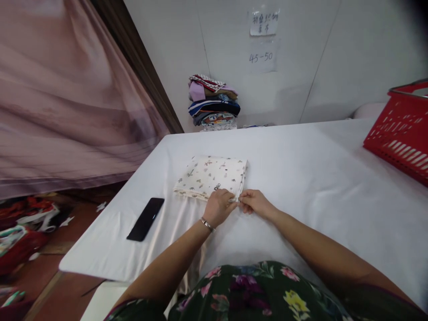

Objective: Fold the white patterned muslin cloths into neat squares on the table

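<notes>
A folded white cloth (214,174) with small printed figures lies flat on the white-covered table (301,178). My left hand (220,206), with a bracelet at the wrist, is closed on the near edge of the cloth by its right corner. Right beside it, my right hand (254,202) pinches the same near right corner. The fingertips of both hands almost touch there.
A black phone (146,219) lies on the table to the left. Folded fabrics (214,104) are stacked at the back by the wall. A red basket (403,131) stands at the right. A pink curtain (67,89) hangs at the left.
</notes>
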`<state>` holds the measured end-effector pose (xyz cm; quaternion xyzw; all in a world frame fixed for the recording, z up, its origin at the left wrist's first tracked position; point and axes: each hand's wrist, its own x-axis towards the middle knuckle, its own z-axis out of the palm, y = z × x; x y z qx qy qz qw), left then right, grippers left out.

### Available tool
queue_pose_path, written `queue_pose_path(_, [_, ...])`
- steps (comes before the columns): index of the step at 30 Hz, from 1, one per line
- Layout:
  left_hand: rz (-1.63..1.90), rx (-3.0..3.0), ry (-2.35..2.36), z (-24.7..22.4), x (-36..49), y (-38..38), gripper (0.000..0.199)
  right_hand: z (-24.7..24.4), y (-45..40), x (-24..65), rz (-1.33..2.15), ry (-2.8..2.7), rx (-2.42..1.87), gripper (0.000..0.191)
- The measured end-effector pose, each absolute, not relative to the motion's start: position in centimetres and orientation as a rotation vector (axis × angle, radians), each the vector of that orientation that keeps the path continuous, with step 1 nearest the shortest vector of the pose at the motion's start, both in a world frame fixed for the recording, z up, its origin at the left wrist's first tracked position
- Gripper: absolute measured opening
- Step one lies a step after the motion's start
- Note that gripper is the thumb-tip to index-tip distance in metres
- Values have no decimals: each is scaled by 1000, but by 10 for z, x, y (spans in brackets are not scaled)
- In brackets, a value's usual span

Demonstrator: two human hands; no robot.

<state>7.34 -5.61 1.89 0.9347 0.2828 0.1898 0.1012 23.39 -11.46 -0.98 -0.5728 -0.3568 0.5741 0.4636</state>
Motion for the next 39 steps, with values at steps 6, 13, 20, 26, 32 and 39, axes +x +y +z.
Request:
queue_pose_path(6, [551, 2765, 856, 21, 76, -56, 15, -8, -116, 234, 1415, -865, -1402, 5])
queue_pose_path(13, [631, 2822, 863, 24, 71, -61, 20, -6, -117, 232, 1448, -815, -1441, 14])
queue_pose_path(20, [603, 2946, 789, 20, 68, -66, 22, -5, -119, 232, 1512, -860, -1435, 13])
queue_pose_path(26, [594, 2973, 758, 16, 66, -66, 21, -6, -120, 233, 1559, -853, -1326, 16])
queue_pose_path(32, [587, 2936, 759, 14, 66, -64, 20, -5, -120, 232, 1533, -866, -1318, 17])
queue_pose_path(39, [747, 2850, 854, 26, 62, -59, 18, 1, -121, 239, 1515, -851, -1293, 16])
